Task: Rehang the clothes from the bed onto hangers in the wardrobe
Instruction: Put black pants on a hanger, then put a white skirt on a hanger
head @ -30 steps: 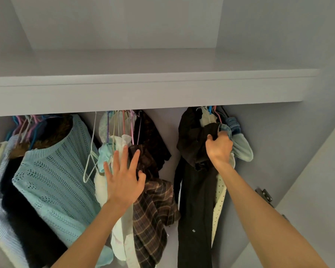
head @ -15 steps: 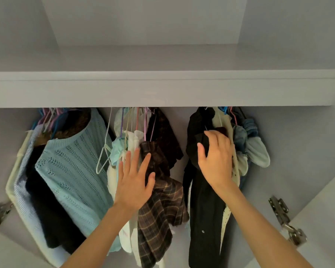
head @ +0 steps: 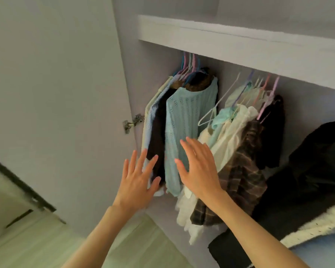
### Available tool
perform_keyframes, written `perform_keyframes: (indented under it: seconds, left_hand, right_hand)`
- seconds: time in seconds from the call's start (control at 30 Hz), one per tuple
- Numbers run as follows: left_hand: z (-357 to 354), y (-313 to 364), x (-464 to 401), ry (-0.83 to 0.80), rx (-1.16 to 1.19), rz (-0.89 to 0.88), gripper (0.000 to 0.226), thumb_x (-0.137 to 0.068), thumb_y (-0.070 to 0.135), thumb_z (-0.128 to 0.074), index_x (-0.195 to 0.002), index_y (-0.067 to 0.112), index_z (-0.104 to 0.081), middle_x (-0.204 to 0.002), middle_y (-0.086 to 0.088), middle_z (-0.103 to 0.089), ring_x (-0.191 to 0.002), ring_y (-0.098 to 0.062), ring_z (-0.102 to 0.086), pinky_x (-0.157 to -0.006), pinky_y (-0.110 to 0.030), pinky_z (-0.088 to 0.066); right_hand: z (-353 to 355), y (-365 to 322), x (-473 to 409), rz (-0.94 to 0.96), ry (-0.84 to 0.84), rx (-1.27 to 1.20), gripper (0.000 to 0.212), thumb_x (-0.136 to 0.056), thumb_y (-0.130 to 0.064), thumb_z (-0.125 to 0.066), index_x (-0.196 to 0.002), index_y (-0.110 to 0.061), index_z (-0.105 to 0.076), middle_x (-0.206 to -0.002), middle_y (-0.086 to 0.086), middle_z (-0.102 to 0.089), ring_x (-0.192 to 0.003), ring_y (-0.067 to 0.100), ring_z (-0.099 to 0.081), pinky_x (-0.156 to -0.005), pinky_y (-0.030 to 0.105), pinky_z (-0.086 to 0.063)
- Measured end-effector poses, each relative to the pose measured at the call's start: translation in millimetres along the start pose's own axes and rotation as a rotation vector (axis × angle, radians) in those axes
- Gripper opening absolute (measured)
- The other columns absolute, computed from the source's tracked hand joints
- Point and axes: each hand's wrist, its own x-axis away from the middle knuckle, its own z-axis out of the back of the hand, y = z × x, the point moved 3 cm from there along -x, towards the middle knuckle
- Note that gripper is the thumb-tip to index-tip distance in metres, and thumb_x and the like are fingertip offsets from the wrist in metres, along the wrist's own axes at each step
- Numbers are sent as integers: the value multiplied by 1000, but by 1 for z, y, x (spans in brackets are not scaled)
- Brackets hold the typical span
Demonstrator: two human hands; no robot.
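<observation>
Both hands reach toward the hanging clothes, fingers spread and straight, holding nothing. The left hand [head: 136,182] sits at 7 o'clock of the blue knit [head: 184,122]; the right hand [head: 198,167] overlaps the knit's lower edge at 5 o'clock — whether it touches cannot be told. Right of the knit hang an empty white hanger [head: 211,113], cream tops [head: 232,136] and a plaid shirt [head: 242,171]. A dark garment [head: 317,161] fills 3 o'clock. The wardrobe door [head: 56,93] stands open at 9 o'clock — the shelf [head: 240,41] spans 12.
</observation>
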Motion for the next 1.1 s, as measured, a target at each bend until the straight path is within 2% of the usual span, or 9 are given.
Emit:
perform_keyframes:
  seconds: [0.23,0.43,0.5,0.6,0.73,0.83,0.97,1.03,1.1]
  left_hand:
    - [63,-112,143,120,-90,459,57,-89,50,-32,-139,22,-35,-146,-15,-36,-137,-39,-24,-105,-54,-22]
    - [117,-182,319,195,-207,829,53,-94,53,-22,-135,22,-37,-143,-11,-39,-134,-33,-23,-101,-56,-30]
    - [137,-198,388,201,-247,966,54,-95,52,-17,-133,21,-39,-139,-13,-44,-131,-35,-28,-97,-57,-36]
    - [162,-210,487,230,-282,1198,50,-92,47,-27,-133,21,-39,-139,-13,-44,-130,-35,-31,-98,-57,-35]
    - [174,-199,584,233,-289,1446,51,-92,48,-27,-134,22,-39,-143,-12,-40,-133,-34,-28,-99,-57,-37]
    - [184,-181,638,275,-255,1645,60,-90,53,-24,-138,20,-39,-147,-12,-34,-137,-38,-27,-105,-57,-28]
    - [203,-157,695,374,-285,1851,86,-78,69,-1,-147,23,-22,-156,-6,-10,-142,-25,7,-112,-43,1]
    - [206,-143,719,373,-289,1950,90,-73,72,6,-148,27,-15,-157,-3,-1,-140,-19,17,-113,-40,5]
    - [207,-133,739,379,-279,2037,98,-67,78,13,-148,29,-13,-157,-2,0,-142,-22,14,-114,-41,4]
  right_hand:
    - [-85,-164,7,356,-232,-174,55,-86,-42,-40,-129,-9,-52,-129,12,-56,-119,30,-53,-98,50,-41]
    - [-132,-331,63,641,-429,-388,56,-89,-34,-51,-140,-15,-39,-144,7,-41,-138,23,-31,-113,38,-11]
    - [-146,-390,96,740,-481,-433,56,-85,-29,-59,-136,-11,-46,-137,10,-50,-132,28,-41,-109,43,-19]
    - [-158,-471,155,883,-546,-510,55,-81,-29,-61,-131,-9,-51,-129,12,-56,-123,31,-50,-104,49,-30]
    - [-157,-553,223,1068,-641,-607,55,-84,-26,-65,-134,-11,-47,-134,12,-52,-128,30,-45,-106,39,-21]
    - [-154,-602,262,1216,-677,-645,56,-81,-24,-71,-131,-8,-50,-129,14,-55,-122,34,-50,-103,41,-27]
    - [-152,-658,312,1376,-745,-663,55,-87,-29,-63,-135,-10,-45,-135,11,-50,-127,30,-45,-107,46,-31]
    - [-150,-679,336,1439,-781,-698,54,-88,-30,-61,-136,-9,-44,-135,11,-50,-128,30,-44,-107,47,-32]
    - [-149,-696,357,1495,-827,-708,55,-89,-30,-60,-137,-10,-43,-137,10,-49,-130,29,-42,-109,47,-32]
